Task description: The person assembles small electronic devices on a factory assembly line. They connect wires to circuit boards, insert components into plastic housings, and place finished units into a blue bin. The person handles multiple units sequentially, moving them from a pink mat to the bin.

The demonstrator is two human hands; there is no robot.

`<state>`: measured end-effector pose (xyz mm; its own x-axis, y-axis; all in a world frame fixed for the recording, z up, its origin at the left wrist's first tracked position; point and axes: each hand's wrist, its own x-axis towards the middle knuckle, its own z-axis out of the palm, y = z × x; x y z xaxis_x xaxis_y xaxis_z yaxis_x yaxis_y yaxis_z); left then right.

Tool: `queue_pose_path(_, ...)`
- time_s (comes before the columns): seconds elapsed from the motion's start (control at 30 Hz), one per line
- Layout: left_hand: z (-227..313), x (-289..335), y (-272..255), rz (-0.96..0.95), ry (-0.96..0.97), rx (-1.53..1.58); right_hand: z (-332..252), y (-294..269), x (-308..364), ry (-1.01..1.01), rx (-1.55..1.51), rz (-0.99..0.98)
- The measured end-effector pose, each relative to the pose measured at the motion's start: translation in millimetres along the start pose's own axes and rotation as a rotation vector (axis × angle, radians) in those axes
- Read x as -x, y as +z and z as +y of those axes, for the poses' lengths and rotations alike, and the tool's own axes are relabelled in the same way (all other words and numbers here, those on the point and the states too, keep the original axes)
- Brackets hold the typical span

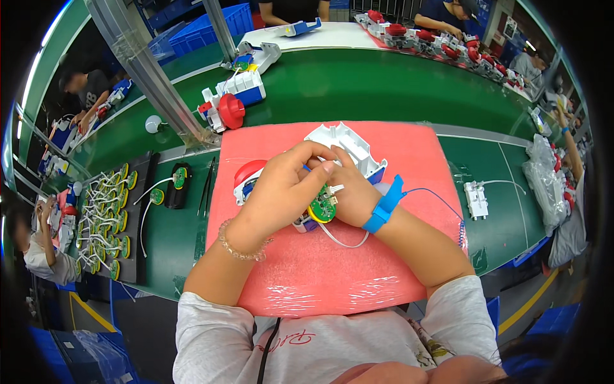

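Several red-and-white assemblies (pixel 441 48) are lined along the far side; yellow-rimmed boards (pixel 122 221) are stood on a dark slab (pixel 138 269) at left; a white-and-blue housing (pixel 342 137) is partly blocked by the left hand (pixel 284 189) and right hand (pixel 352 192); between them a green, yellow-rimmed circuit board (pixel 325 208) is seen; whether either grip is clenched or released cannot be told; the green bench (pixel 505 230) is partly covered by pink foam (pixel 419 160).

2 metal posts (pixel 137 64) rise beside a long green bench (pixel 358 89), and yellow lines (pixel 533 299) mark the floor (pixel 513 296).
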<state>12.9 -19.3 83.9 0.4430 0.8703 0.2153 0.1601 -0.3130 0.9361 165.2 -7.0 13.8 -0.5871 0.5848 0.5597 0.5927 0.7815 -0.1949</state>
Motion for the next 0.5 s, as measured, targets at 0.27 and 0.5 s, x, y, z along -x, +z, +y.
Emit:
queue_pose_path(0.27,9,-1,0,-0.056,-0.07,-0.025,-4,1,1,0.094,-0.103,-0.011)
queue_pose_path(0.5,10,4,2,-0.058,-0.004,-0.056,-12,12,-1,0.323,-0.563,0.066)
